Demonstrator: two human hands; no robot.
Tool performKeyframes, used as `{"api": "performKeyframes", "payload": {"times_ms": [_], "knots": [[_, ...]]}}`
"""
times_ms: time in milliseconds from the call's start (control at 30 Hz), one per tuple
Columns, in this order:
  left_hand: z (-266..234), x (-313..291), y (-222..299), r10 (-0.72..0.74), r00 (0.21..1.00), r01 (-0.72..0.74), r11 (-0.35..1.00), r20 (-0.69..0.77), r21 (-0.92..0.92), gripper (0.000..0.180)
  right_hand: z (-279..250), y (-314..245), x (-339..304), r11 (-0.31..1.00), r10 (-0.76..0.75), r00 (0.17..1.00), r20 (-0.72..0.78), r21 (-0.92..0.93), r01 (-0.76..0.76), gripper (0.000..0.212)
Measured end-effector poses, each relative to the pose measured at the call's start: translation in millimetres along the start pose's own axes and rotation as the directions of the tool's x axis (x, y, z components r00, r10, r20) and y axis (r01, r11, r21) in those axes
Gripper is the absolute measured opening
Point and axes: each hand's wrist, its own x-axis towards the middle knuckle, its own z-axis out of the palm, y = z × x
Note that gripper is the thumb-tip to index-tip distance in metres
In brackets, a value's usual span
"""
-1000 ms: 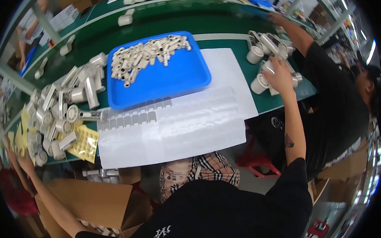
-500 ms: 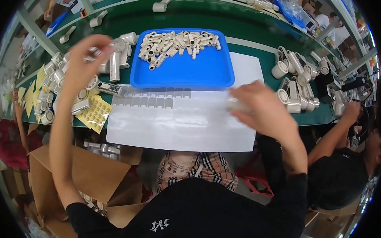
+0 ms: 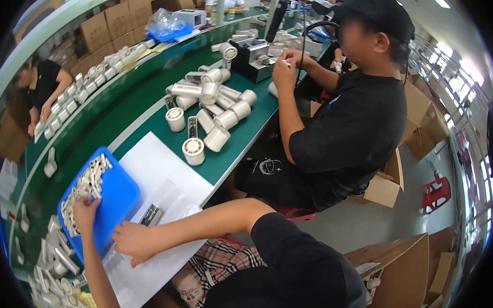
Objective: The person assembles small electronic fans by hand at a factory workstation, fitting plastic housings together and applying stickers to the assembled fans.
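My left hand [image 3: 85,215] reaches into the blue tray [image 3: 123,188], its fingertips pinched together at the pile of small off-white plastic parts [image 3: 91,180]. What they pinch is hidden. Close beside the tray, over the white sheet, my right hand [image 3: 135,241] is closed. A white plastic housing with a dark recessed face [image 3: 151,215] sticks out from behind it; the hand covers the rest.
White cylindrical-headed units [image 3: 211,100] are heaped on the green table right of the white sheet [image 3: 158,158]. More units [image 3: 55,253] lie left of the tray. A co-worker [image 3: 338,117] sits at the right. An open carton [image 3: 400,263] stands behind me.
The view has swung to the right, bringing the co-worker into full sight. My left hand has gone to the parts in the tray. My right hand has come closer to the tray.
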Motion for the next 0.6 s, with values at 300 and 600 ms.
{"api": "performKeyframes", "payload": {"times_ms": [300, 600], "knots": [[-5, -2, 40, 0.071, 0.997, -0.071, 0.997, 0.002, 0.037, 0.029, -24, 13, -15, 0.972, -0.007, 0.988, -0.153, 0.232, 0.042, 0.042], [5, -5, 2, 0.069, 0.997, -0.066, 0.990, -0.023, 0.124, 0.028, -35, 17, -19, 0.906, -0.081, 0.969, -0.235, 0.389, 0.170, 0.034]]}}
